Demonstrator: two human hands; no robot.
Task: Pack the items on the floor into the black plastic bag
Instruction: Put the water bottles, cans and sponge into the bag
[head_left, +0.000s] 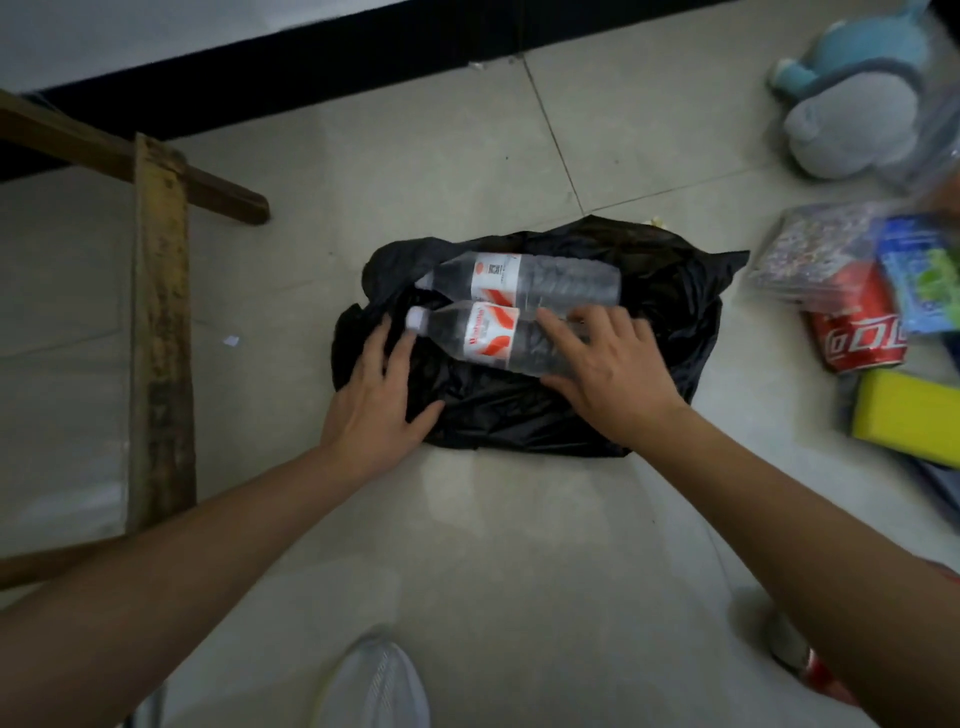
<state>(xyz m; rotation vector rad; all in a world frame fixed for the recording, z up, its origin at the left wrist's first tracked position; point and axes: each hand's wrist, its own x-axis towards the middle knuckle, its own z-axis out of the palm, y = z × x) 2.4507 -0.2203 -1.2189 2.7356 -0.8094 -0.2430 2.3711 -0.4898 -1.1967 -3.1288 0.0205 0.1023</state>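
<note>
A crumpled black plastic bag (670, 306) lies flat on the tiled floor at the centre. Two clear water bottles with red-and-white labels lie side by side on top of it: the far bottle (524, 280) and the near bottle (480, 338), caps to the left. My left hand (379, 400) rests flat on the bag's left part, fingers straight, fingertips near the near bottle's cap. My right hand (608, 369) lies over the near bottle's right end, fingers spread and relaxed on it.
At the right lie a red soda can (857, 332), a blue-green packet (924, 280), a patterned clear pouch (810, 249), a yellow box (909, 415) and a blue-grey plush toy (857, 104). A wooden frame (161, 332) stands at the left. My shoe (374, 686) is below.
</note>
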